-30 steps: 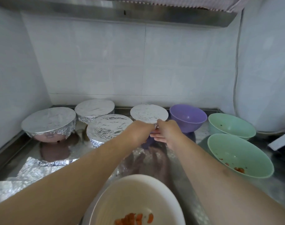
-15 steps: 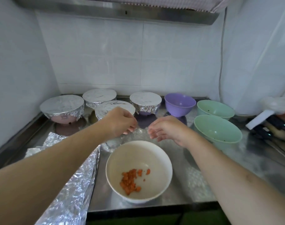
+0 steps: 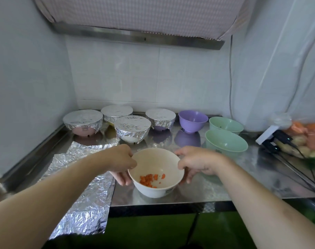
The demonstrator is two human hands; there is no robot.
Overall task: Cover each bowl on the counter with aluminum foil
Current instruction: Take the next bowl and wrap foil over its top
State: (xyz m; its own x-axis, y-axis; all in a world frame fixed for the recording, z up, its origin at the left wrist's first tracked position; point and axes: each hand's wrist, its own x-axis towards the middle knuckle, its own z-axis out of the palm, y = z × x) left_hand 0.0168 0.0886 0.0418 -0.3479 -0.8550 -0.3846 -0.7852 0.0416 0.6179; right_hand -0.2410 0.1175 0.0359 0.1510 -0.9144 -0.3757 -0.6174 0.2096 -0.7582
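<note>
A white bowl [image 3: 157,168] holding a few orange carrot bits stands near the counter's front edge. My left hand [image 3: 121,163] grips its left side, thumb at the rim and fingers curled below. My right hand [image 3: 198,161] holds the right side the same way. Several foil-covered bowls [image 3: 132,125] stand in the back left. An uncovered purple bowl [image 3: 193,119] and two uncovered green bowls [image 3: 226,142] stand at the back right. Loose sheets of aluminum foil [image 3: 84,186] lie at the left, overhanging the front edge.
The steel counter [image 3: 225,182] ends at a raised lip on the left and meets tiled walls. A white power strip with black cables [image 3: 277,139] and a bag of vegetables [image 3: 304,139] sit at the right. A range hood [image 3: 138,36] hangs overhead.
Both hands left the foil-covered purple bowl at the back, drew toward me and closed on the sides of the white bowl. The camera pulled back and up.
</note>
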